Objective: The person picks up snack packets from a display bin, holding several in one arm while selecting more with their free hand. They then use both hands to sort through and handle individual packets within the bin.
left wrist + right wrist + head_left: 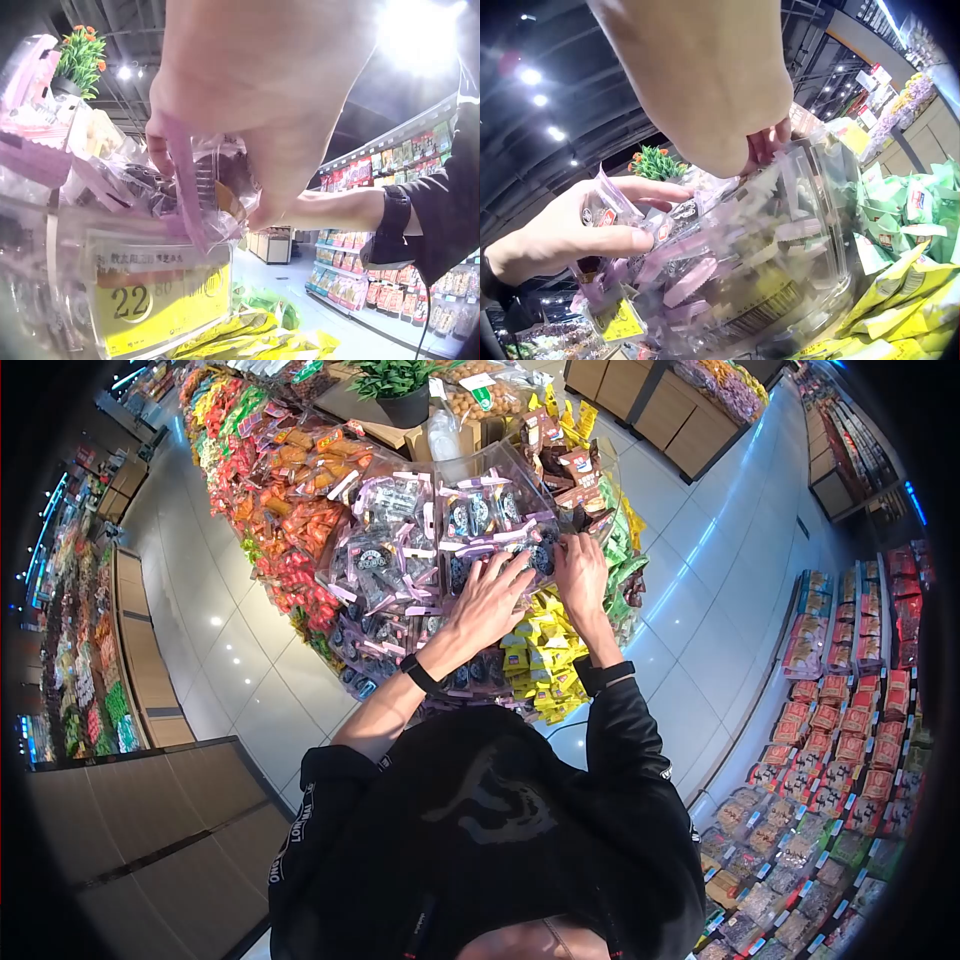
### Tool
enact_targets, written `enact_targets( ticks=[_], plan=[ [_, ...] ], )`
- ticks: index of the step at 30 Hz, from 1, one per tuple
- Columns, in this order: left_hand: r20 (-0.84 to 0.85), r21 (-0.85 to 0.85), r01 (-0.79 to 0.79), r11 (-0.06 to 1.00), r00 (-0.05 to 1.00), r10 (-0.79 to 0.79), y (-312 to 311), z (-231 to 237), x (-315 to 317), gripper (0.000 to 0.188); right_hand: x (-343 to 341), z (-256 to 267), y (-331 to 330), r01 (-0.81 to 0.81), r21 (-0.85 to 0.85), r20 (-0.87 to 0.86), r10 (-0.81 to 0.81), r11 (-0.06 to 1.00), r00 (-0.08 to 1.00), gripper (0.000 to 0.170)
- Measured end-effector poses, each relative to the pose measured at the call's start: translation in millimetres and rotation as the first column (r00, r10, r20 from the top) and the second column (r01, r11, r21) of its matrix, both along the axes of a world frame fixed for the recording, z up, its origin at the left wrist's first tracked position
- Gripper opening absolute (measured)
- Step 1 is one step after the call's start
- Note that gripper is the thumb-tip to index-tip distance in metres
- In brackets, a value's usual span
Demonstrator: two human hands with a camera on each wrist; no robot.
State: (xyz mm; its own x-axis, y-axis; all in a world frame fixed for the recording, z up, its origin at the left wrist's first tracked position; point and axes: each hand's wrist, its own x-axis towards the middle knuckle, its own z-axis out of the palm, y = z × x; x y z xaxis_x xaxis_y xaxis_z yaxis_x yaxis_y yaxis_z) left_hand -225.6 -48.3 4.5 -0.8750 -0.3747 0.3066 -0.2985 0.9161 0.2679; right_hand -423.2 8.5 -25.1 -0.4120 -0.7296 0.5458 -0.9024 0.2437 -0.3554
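Clear packets with pale purple edges (385,545) fill a transparent bin (832,225). My left hand (488,600) (247,82) (562,229) lies across them with fingers spread; in the right wrist view, packets (607,206) sit between its thumb and fingers. At the bin's right side is my right hand (582,575) (705,90), its fingers bent downward at the rim. The bin and packets partly hide those fingertips, so any hold is unclear. Below the left hand, the left wrist view has a purple-edged packet (217,184) touching it and a yellow price label (161,300).
Yellow packets (548,660) and green packets (907,210) lie beside the bin. Red and orange packets (300,530) cover the display's left side. A potted plant (403,400) stands behind. Stocked shelves (830,750) line the right, across a tiled floor (690,620).
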Motion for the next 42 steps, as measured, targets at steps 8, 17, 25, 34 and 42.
enact_targets(
  ticks=[8,17,25,34,42],
  plan=[
    [0.115,-0.07,0.022,0.997,0.993,-0.014,4,13,-9,0.078,2,9,-7,-0.059,-0.055,-0.088,0.054,0.997,0.995,0.011],
    [0.342,-0.285,-0.003,0.959,0.934,0.104,14,6,-28,0.057,-2,13,-3,-0.02,0.039,-0.026,0.021,0.999,0.999,0.024],
    [0.336,-0.404,-0.095,0.91,0.91,0.244,26,4,-46,0.043,-4,4,-4,-0.018,-0.06,0.097,0.024,0.998,0.995,0.015],
    [0.423,-0.389,-0.078,0.918,0.87,0.253,25,7,-51,0.048,-6,9,-6,0.0,0.065,-0.041,0.003,0.998,0.999,0.031],
    [0.424,-0.392,-0.083,0.916,0.867,0.26,26,6,-48,0.054,-1,7,-9,0.049,0.113,0.111,-0.061,0.992,0.992,0.025]
  ],
)
